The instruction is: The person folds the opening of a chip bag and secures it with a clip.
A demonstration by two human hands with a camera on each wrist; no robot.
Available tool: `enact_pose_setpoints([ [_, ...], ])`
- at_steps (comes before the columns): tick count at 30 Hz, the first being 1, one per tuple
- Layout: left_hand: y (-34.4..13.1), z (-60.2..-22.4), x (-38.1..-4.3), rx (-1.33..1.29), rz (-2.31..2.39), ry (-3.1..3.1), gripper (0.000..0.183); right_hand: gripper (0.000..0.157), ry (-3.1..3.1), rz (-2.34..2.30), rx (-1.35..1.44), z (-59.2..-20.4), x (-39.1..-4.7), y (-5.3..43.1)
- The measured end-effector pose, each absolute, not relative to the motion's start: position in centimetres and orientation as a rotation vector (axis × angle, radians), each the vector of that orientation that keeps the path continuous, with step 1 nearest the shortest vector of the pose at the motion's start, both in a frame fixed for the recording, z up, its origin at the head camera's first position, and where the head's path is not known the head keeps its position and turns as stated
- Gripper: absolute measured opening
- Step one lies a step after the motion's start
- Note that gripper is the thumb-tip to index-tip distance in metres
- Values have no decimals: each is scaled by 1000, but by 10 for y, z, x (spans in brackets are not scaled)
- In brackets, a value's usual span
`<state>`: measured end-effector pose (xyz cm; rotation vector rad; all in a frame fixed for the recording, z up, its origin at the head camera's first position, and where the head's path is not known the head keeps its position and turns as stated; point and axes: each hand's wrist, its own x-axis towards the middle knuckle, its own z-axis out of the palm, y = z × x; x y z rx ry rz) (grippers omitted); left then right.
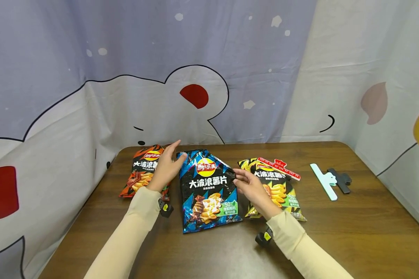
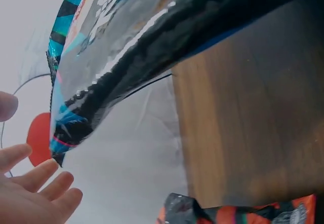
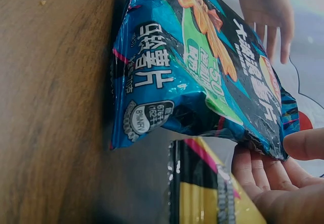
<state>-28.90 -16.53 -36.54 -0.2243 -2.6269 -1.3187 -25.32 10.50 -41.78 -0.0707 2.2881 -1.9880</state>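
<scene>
A blue and black bag of chips lies face up at mid-table, its top edge partly folded down at the right. My right hand pinches its upper right edge; in the right wrist view, the thumb is on top and the fingers are under the edge. At the bag's upper left corner my left hand is held with fingers extended and spread. The left wrist view shows those fingers beside the corner, holding nothing; whether they touch it is hard to tell.
An orange and black chip bag lies at the left, partly behind my left hand. To the right is a yellow chip bag with a red clip across its top. A white clip and a black clip lie farther right.
</scene>
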Motion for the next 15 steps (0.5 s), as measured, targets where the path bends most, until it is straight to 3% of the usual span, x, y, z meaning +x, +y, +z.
enact_pose_setpoints([
  [15, -154, -350, -289, -462, -1132, -2749, 57, 43, 2240, -2041, -86, -417, -249, 104],
])
